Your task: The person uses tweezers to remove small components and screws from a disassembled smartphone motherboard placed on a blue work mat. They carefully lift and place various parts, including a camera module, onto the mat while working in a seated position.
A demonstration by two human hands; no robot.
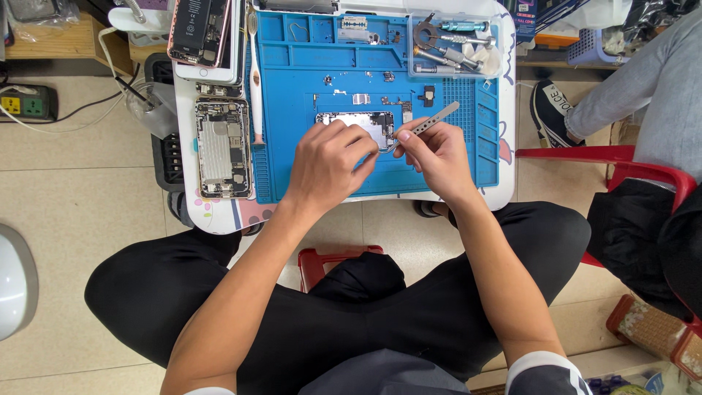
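Note:
On the blue work mat [468, 157] lies a small metal phone circuit board [363, 121]. My left hand [327, 162] rests over its near edge, fingers curled against the board. My right hand [436, 152] holds grey metal tweezers [428, 125], whose tips point down-left toward the board beside my left fingertips. Several tiny screws and small parts [380, 99] lie on the mat just beyond the board.
An opened phone chassis [221, 148] lies left of the mat, with a pink-edged phone [199, 31] above it and a white spudger-like tool [256, 80] between. A clear tray of screwdrivers [450, 47] sits at the mat's far right. Another person's leg and shoe [556, 110] and a red chair [614, 164] are at right.

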